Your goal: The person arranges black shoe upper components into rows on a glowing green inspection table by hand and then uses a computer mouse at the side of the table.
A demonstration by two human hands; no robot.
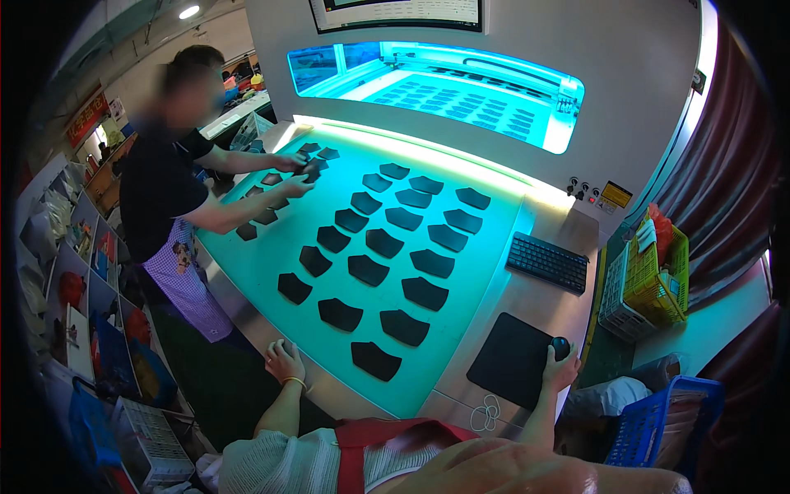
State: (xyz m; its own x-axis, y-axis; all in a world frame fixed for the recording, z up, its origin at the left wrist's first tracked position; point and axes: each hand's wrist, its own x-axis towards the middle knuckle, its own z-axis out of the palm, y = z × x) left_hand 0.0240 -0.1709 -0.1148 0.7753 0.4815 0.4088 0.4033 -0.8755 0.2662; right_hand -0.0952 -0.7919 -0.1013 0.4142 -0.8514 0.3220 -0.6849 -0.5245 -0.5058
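Observation:
My left hand (pixel 284 361) rests on the front edge of the table with its fingers apart and nothing in them. At the right, my right hand (pixel 562 368) is wrapped round a black computer mouse (pixel 560 347), at the right edge of a black mouse pad (pixel 510 359). Rows of dark five-sided cut pieces (pixel 368 270) lie flat on the lit blue-green table surface (pixel 461 325). Nearest to my left hand are the pieces in the front rows. A black keyboard (pixel 547 262) sits beyond the pad.
Across the table's left side, a co-worker in a dark shirt (pixel 160 177) handles several dark pieces (pixel 309 170). Behind the table stands a large machine (pixel 527 66) with a lit window and a screen (pixel 395 15). Yellow (pixel 658 272) and blue crates (pixel 658 424) stand at the right.

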